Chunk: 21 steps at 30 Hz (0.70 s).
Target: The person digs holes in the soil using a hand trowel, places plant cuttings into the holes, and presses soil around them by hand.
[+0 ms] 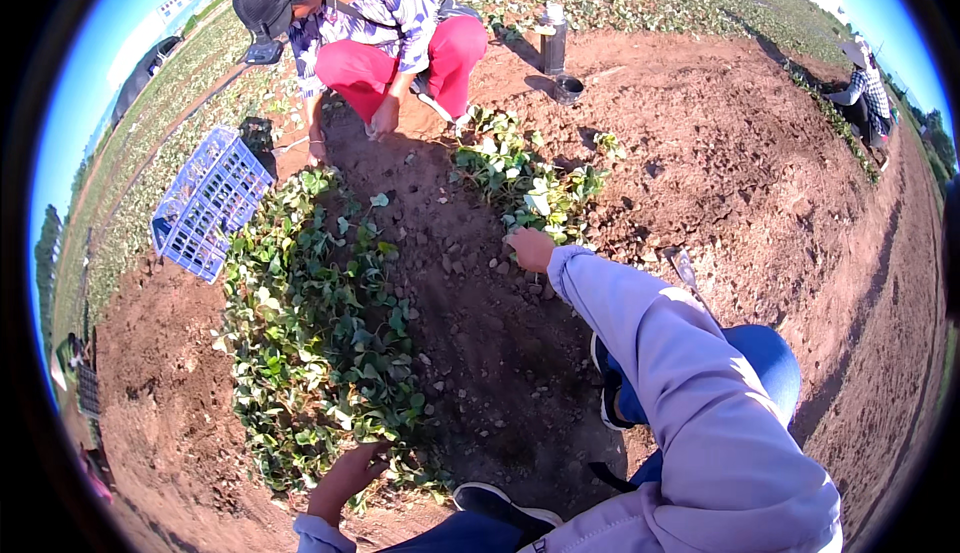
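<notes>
My right hand point(531, 250) reaches forward, its fingers closed at the near edge of a heap of leafy green plants point(540, 198). Whatever is in those fingers is too small to make out. Low at the left, my left hand point(350, 474) lies with fingers stretched out against the near end of a long row of leafy plants point(310, 353). Some of its fingertips are partly covered by leaves. Bare brown soil point(480, 353) with small clods runs between the two patches of plants.
Opposite me a person in pink trousers point(350, 73) squats, hands near the soil. A blue plastic crate point(212, 201) tilts beside the row. Farther off are a dark flask point(553, 41) and a black pot point(568, 90). A hand tool point(686, 271) lies right of my arm. Another person point(868, 93) sits far right.
</notes>
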Available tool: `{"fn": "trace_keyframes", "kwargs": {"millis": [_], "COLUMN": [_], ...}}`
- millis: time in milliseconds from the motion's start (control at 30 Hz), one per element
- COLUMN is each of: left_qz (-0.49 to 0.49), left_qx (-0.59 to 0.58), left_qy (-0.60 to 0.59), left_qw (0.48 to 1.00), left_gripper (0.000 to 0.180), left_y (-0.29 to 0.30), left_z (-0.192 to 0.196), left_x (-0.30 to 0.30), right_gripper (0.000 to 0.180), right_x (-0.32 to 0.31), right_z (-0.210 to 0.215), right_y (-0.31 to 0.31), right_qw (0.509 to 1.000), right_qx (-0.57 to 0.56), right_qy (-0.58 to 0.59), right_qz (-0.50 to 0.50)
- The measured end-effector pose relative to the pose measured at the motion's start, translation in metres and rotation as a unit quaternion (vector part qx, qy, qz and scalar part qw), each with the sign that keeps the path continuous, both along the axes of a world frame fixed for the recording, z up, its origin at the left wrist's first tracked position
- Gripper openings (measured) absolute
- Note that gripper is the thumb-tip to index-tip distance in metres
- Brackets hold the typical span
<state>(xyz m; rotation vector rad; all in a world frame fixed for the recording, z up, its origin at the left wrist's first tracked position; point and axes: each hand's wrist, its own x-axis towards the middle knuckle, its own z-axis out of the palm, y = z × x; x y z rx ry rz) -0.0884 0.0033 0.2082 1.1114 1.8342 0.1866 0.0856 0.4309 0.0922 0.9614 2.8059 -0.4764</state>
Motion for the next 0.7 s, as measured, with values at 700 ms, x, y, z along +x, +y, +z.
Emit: {"fn": "trace_keyframes", "kwargs": {"millis": [700], "left_qz": [0.024], "left_qx": [-0.059], "left_qy": [-0.090], "left_qw": [0.994], "left_gripper": [0.036], "left_y": [0.018], "left_z": [-0.086], "left_x": [-0.006], "right_gripper": [0.047], "right_x": [-0.018], "right_z": [-0.092], "right_y": [0.047], "right_qw": [0.922], "right_qx": [-0.183], "right_qy": [0.069], "right_qz": [-0.334]}}
